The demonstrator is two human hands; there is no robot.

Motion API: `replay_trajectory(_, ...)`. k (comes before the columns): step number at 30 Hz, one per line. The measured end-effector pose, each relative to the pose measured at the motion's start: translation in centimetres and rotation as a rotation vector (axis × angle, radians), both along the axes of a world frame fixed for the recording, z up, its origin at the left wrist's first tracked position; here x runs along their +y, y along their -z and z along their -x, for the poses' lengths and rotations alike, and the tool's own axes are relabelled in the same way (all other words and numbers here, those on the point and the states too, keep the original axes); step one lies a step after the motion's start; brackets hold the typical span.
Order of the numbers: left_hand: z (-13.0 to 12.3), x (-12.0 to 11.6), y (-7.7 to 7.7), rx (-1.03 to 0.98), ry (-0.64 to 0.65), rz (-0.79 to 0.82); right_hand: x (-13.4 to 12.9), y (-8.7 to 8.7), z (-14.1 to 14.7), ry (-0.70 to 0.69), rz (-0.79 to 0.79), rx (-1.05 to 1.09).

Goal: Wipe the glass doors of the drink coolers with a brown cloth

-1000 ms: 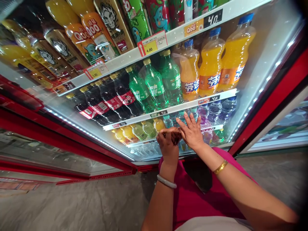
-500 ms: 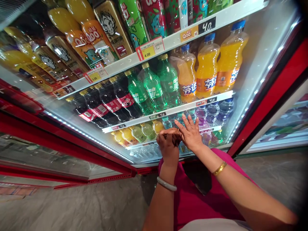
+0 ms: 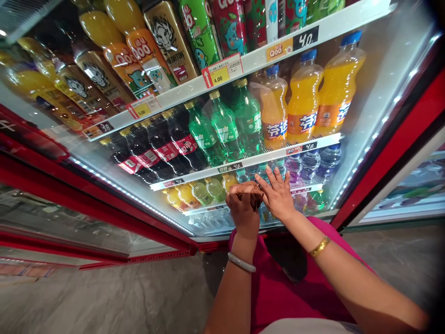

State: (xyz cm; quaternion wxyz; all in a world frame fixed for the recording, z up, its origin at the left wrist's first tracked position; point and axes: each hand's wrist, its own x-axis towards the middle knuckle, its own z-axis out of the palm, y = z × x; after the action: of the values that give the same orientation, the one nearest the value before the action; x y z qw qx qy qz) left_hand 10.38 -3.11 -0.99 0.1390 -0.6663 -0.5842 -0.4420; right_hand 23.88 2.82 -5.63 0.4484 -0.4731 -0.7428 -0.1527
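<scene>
My left hand (image 3: pixel 242 208) is closed around a brown crumpled cloth (image 3: pixel 256 196), part of which shows at the thumb side. Close beside it, my right hand (image 3: pixel 279 197) is open, palm down with the fingers spread, and its thumb side is near the cloth. Both hands are in front of the lower shelves of a drinks cooler. Just beyond the right fingertips runs a white shelf edge (image 3: pixel 250 160) with price tags; whether they touch it I cannot tell. Small yellow-green bottles (image 3: pixel 200 192) stand left of my hands, and purple-labelled bottles (image 3: pixel 311 163) to the right.
Above are cola bottles (image 3: pixel 184 144), green soda bottles (image 3: pixel 225 130) and orange soda bottles (image 3: pixel 306 99). Higher up runs another shelf edge (image 3: pixel 187 89). An open red-framed glass door (image 3: pixel 86 218) stands at left, and a red cooler frame (image 3: pixel 385 153) at right. Grey floor (image 3: pixel 156 297) lies below.
The view has shifted slightly, so the shelves and bottles appear a little further right. My hands keep almost the same pose, the left on the cloth and the right spread.
</scene>
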Motion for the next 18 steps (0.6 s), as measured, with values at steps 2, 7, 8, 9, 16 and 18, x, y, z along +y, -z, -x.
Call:
replay_trajectory(2, -0.2, -0.2, 0.3, -0.029, 0.001, 0.051, 0.0, 0.0, 0.0, 0.002, 0.013, -0.010)
replay_trajectory(7, -0.1, -0.1, -2.0, -0.066, 0.035, -0.053, -0.1, 0.0, 0.1, 0.016, 0.025, -0.016)
replay_trajectory(8, 0.0, 0.0, -2.2, -0.057, 0.038, -0.072, -0.1, 0.0, 0.1, 0.017, 0.018, -0.013)
replay_trajectory(9, 0.0, 0.1, -2.3, -0.043, 0.034, -0.078, -0.1, 0.0, 0.1, 0.015, 0.012, -0.011)
replay_trajectory(16, -0.5, -0.7, 0.0, -0.063, 0.006, 0.117, -1.1, -0.8, 0.0, -0.074, 0.069, 0.051)
replay_trajectory(18, -0.6, -0.9, 0.2, -0.099, 0.012, 0.177, -2.2, -0.6, 0.4, -0.138, 0.090, 0.075)
